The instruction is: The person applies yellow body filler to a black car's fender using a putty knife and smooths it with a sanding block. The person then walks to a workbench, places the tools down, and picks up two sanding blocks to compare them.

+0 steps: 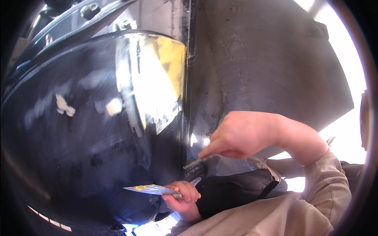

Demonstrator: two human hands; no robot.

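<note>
My left hand (182, 196), low in the middle, is closed round a putty knife. The putty knife (157, 190) points left with its metal blade nearly flat, and yellow filler (142, 187) lies on top of it. Above and to the right, my right hand (241, 135) is closed with its index finger along a thin flat spreader (196, 161), seen nearly edge-on. Its tip is just right of a dark car body panel (90, 149). That panel has sanded areas, a large white and yellow filled area (171, 59) and pale filler patches (64, 106).
A brownish-grey panel (267, 59) stands to the right of a narrow vertical gap (189, 78). Metal framework with bolts (90, 11) is at the upper left. Part of a tyre (196, 169) shows behind the spreader. Bright light comes in at the far right.
</note>
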